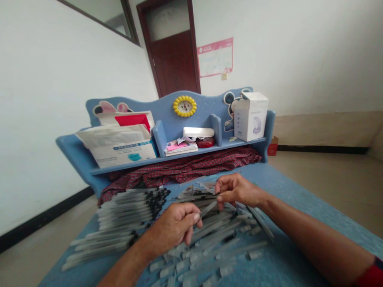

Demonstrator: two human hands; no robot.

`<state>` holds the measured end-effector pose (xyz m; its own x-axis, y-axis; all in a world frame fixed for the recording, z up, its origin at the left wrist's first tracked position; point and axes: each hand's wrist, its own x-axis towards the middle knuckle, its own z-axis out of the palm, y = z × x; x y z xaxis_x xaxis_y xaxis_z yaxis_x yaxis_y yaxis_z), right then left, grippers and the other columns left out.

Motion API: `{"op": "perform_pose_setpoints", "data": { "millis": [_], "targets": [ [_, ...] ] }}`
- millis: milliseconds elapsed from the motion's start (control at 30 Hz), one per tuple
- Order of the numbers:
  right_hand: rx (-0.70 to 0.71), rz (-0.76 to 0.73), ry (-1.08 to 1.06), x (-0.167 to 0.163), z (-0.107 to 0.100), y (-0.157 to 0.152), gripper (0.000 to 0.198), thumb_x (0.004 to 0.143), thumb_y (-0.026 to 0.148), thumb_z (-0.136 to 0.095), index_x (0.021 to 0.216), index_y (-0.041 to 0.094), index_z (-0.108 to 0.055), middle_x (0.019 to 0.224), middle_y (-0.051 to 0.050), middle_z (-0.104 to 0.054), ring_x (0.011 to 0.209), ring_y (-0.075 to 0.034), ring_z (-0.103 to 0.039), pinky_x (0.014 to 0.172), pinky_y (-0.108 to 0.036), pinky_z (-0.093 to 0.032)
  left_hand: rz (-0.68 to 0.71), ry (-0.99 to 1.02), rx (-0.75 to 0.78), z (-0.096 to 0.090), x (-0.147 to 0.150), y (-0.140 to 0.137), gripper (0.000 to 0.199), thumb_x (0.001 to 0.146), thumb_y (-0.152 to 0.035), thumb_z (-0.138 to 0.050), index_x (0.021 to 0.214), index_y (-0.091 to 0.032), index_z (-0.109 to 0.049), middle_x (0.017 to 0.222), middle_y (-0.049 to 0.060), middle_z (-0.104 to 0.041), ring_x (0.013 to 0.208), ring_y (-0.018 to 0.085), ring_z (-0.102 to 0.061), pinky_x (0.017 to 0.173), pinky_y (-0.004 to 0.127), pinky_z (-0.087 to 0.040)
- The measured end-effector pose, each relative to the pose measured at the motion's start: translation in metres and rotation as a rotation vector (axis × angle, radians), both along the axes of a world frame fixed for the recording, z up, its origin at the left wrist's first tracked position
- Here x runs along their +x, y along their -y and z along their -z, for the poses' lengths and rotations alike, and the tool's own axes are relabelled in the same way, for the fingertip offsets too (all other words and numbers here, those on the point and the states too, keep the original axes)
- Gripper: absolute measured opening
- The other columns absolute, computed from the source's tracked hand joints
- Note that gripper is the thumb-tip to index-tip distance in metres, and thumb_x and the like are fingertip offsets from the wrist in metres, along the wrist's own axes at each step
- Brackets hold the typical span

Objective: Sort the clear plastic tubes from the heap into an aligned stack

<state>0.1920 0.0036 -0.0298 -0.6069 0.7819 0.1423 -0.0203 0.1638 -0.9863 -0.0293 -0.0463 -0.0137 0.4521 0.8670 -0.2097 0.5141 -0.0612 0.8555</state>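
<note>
Through the head camera I see the left hand (179, 224) pinching a slim, straight, translucent plastic tube (208, 209) between thumb and forefinger. I read these fingers as closed on the tube's near end. Its long axis slants up and away to the right, so the far end points at the right hand (235, 189) and lies just beside its fingertips.

That right hand is also drawn into a pinch, and as far as I can judge it grips a small dark piece (217, 195); blur hides the piece's exact shape. The left hand is the nearer one to me, the right a little farther out, with the tube bridging the space between them.

Below both, a loose spread of similar frosted tubes (209, 233) covers part of the blue speckled table (287, 187), most of them lying roughly along the same slant. Left of the left hand I find a tidier stack of pale tubes with black ends (119, 211), and behind that a rumpled red-and-black plaid cloth (185, 170).
</note>
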Motion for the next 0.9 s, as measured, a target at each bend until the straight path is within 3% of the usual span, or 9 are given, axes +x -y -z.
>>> {"op": "perform_pose_setpoints", "data": {
  "millis": [200,367,500,600,767,900],
  "targets": [
    [0.005,0.068,-0.03,0.004,0.002,-0.007,0.02,0.062,0.019,-0.069,0.074,0.014,-0.054,0.055,0.001,-0.065,0.043,-0.007,-0.053,0.038,-0.015,-0.035,0.008,-0.066,0.023,-0.006,-0.005,-0.002,0.032,0.077,-0.045,-0.047,0.077,-0.015,-0.059,0.041,-0.004,-0.052,0.034,0.007,-0.033,0.038,0.017,-0.023],
    [0.059,0.367,-0.126,0.026,0.0,-0.026,0.021,0.059,0.019,-0.066,0.074,0.015,-0.052,0.052,0.0,-0.064,0.04,-0.009,-0.054,0.038,-0.018,-0.037,-0.066,-0.155,0.069,-0.02,-0.045,-0.021,0.028,0.07,-0.044,-0.056,0.072,-0.016,-0.06,0.041,-0.004,-0.052,0.036,0.007,-0.036,0.038,0.016,-0.024],
    [0.096,0.543,-0.078,0.026,0.005,-0.033,0.019,0.059,0.019,-0.062,0.072,0.017,-0.05,0.048,0.003,-0.061,0.039,-0.01,-0.053,0.037,-0.019,-0.037,-0.25,-0.159,0.15,-0.02,-0.07,-0.035,0.025,0.067,-0.041,-0.06,0.068,-0.016,-0.059,0.041,-0.003,-0.052,0.035,0.008,-0.038,0.037,0.016,-0.024],
    [0.145,0.51,0.032,0.019,0.006,-0.027,0.016,0.057,0.012,-0.058,0.071,0.016,-0.052,0.046,0.005,-0.058,0.037,-0.008,-0.047,0.036,-0.017,-0.032,-0.319,-0.058,0.19,-0.016,-0.067,-0.035,0.028,0.071,-0.043,-0.058,0.072,-0.014,-0.059,0.045,-0.002,-0.055,0.035,0.007,-0.041,0.038,0.016,-0.027],
    [0.185,0.272,0.34,0.019,0.005,-0.016,0.006,0.064,0.013,-0.054,0.069,0.017,-0.052,0.045,0.004,-0.057,0.039,-0.009,-0.05,0.038,-0.018,-0.035,-0.307,0.252,0.082,-0.008,-0.041,-0.026,0.025,0.075,-0.037,-0.06,0.077,-0.013,-0.059,0.051,-0.001,-0.057,0.042,0.007,-0.047,0.04,0.016,-0.035],
    [0.216,0.2,0.548,0.021,0.004,-0.012,0.002,0.067,0.016,-0.054,0.067,0.017,-0.054,0.039,0.005,-0.052,0.035,-0.01,-0.048,0.036,-0.018,-0.032,-0.311,0.578,0.008,-0.004,-0.026,-0.021,0.017,0.075,-0.027,-0.064,0.083,-0.013,-0.057,0.079,0.004,-0.065,0.058,0.009,-0.056,0.048,0.018,-0.046]
  ]
}}
